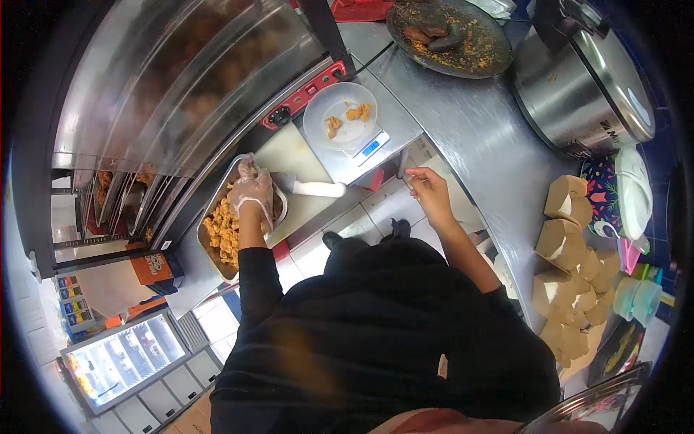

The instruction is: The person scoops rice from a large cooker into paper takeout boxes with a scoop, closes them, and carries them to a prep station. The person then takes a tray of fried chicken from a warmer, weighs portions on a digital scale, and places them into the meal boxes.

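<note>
My left hand (251, 191), in a clear plastic glove, reaches into a metal tray (202, 233) of fried chicken pieces (223, 235). The glove and blur hide whether its fingers grip a piece. A cleaver-like knife with a white handle (320, 189) lies on the white cutting board (289, 160) beside the tray. Bare and holding nothing, my right hand (431, 195) hovers near the counter's edge with its fingers loosely apart. Ahead, a round translucent bowl (316, 123) holds a few small fried pieces (358, 112) on a digital scale (373, 147).
A heated display cabinet (181, 94) stands at the left. On the right counter (463, 130) are a dark stone mortar (473, 65), a large steel cooker (578, 87) and several open cardboard boxes (567, 242). Floor tiles (387, 210) show between the counters.
</note>
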Tool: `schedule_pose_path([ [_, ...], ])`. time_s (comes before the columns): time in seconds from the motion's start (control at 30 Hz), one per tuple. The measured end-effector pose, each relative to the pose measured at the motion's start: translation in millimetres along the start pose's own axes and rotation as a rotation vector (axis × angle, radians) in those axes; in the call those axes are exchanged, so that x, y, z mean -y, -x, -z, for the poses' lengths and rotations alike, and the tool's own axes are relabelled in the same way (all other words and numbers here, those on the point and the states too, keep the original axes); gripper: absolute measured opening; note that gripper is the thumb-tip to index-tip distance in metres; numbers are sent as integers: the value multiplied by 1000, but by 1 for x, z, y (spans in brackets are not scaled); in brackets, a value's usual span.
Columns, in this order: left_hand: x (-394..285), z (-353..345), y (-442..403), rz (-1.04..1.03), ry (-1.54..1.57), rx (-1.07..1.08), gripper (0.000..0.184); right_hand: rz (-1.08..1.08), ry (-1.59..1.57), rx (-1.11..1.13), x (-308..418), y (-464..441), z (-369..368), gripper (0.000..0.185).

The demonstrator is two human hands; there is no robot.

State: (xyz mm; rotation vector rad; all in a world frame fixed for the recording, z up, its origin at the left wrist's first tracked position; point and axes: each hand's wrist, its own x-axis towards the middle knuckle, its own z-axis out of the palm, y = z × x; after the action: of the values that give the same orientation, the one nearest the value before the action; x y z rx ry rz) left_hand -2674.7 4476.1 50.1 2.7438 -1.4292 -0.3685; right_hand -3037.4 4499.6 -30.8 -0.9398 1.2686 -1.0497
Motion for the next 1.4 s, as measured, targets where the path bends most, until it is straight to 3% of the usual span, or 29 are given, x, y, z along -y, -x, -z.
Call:
schedule_pose_path([
  [0.07,18,-12,-15,-75,-16,33,60,-5,12,13,3,0,0,21],
  [0.17,14,0,-2,-26,-75,30,60,20,6,-1,2,-2,-2,22],
  [0.27,28,-7,-5,-158,-276,36,54,14,37,8,4,-1,-3,22],
  [0.37,21,-8,-11,-119,-351,119,37,39,14,22,-12,-6,-2,18],
  [0.5,29,0,-25,-54,-288,108,45,33,42,49,-6,-5,-8,19],
  [0.6,65,-10,-47,-94,147,101,44,30,22,56,0,-2,-10,20],
  [0.7,54,28,-23,61,248,53,46,20,27,77,-3,-4,-10,20],
  [0.73,68,17,-33,3,415,21,41,11,24,81,-2,-4,-12,21],
  [0.83,81,1,-46,51,1083,69,40,-9,5,77,1,-4,-14,21],
  [0.97,61,2,-66,289,1417,252,41,-17,-14,59,0,-5,-14,22],
  [1.0,30,20,-40,229,1547,200,37,-16,-15,52,1,-4,-13,22],
  [1.1,-15,15,-40,26,1729,411,39,-23,-9,32,3,-1,-8,22],
  [1.2,-63,8,-43,-121,1582,527,51,-16,-2,10,0,2,-1,22],
  [1.3,-90,-2,-47,-129,1159,308,64,-24,-14,-18,3,7,4,22],
  [1.33,-89,-13,-58,-273,1151,145,56,-34,-9,-22,3,7,7,21],
  [1.4,-77,-30,-58,-263,1057,-22,57,-53,2,-22,0,6,11,21],
])
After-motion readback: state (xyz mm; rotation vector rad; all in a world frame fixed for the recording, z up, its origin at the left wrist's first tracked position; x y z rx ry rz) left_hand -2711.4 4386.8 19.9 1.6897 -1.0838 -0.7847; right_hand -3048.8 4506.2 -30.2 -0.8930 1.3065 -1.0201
